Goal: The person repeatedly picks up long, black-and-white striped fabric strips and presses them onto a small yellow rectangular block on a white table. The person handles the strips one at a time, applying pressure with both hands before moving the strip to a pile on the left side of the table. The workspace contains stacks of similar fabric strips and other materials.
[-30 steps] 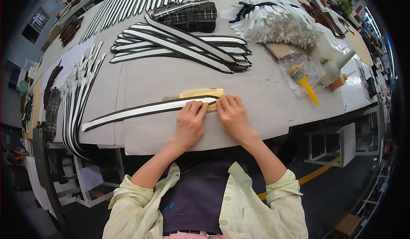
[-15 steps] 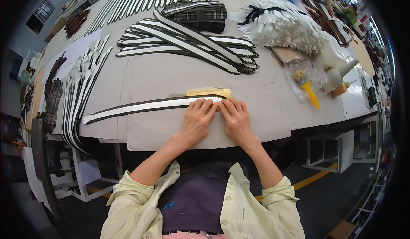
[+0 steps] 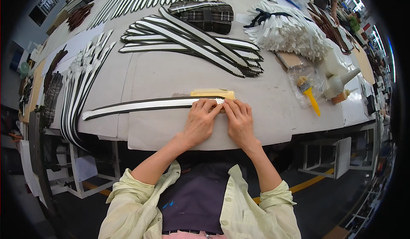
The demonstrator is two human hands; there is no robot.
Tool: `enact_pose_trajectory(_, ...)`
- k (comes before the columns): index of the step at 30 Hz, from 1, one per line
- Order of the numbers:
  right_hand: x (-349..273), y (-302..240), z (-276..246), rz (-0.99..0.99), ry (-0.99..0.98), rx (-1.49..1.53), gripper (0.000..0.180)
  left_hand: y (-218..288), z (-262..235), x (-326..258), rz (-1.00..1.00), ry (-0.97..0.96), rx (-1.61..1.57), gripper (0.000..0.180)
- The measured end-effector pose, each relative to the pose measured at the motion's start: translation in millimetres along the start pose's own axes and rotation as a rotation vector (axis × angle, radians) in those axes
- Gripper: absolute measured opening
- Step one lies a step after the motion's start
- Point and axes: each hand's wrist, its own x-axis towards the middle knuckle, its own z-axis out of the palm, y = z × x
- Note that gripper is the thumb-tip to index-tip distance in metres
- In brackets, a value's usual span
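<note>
A long dark-edged strip with a white middle [image 3: 145, 104] lies crosswise on the table in front of me. Its right end has a jagged white edge, and both my hands close in on it there. My left hand [image 3: 200, 119] pinches that end with thumb and forefinger. Fingers bent together, my right hand [image 3: 240, 123] grips the very tip, close beside the left. What is under the fingertips is hidden. Just behind the strip's end sits a flat yellow block [image 3: 212, 93], partly covered by the strip and my fingers.
Beyond lies a crossed pile of similar strips [image 3: 188, 42], with a dark plaid bundle [image 3: 205, 19] behind. More strips hang over the left edge [image 3: 77, 98]. Right are a tied white bundle [image 3: 286, 31], a yellow-handled brush [image 3: 311, 98] and a pale bottle [image 3: 339, 83]. Another person's arm [image 3: 334, 10] shows far right.
My hands stay at the strip's right end, with the fingers slightly shifted. The whole view has moved a little. Another person's arms show more at the far right.
</note>
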Motion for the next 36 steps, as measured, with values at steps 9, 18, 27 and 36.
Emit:
enact_pose_trajectory(9,11.6,8.0,-3.5,0.101,-0.04,0.228,0.04,1.2,-1.5,1.4,-0.01,-0.032,-0.02,0.049)
enact_pose_trajectory(18,-0.4,19.5,-9.4,0.574,0.207,0.629,0.02,-53.3,-71.8,-0.7,-0.203,-0.122,0.098,0.043)
enact_pose_trajectory(27,1.3,5.9,-12.4,0.458,0.225,0.617,0.027,-21.4,-130.3,48.0,-0.147,-0.299,-0.083,0.022)
enact_pose_trajectory(36,74.6,-84.3,-5.6,0.409,-0.151,1.33,0.038,51.9,-261.5,163.9,0.151,0.908,-0.425,0.022)
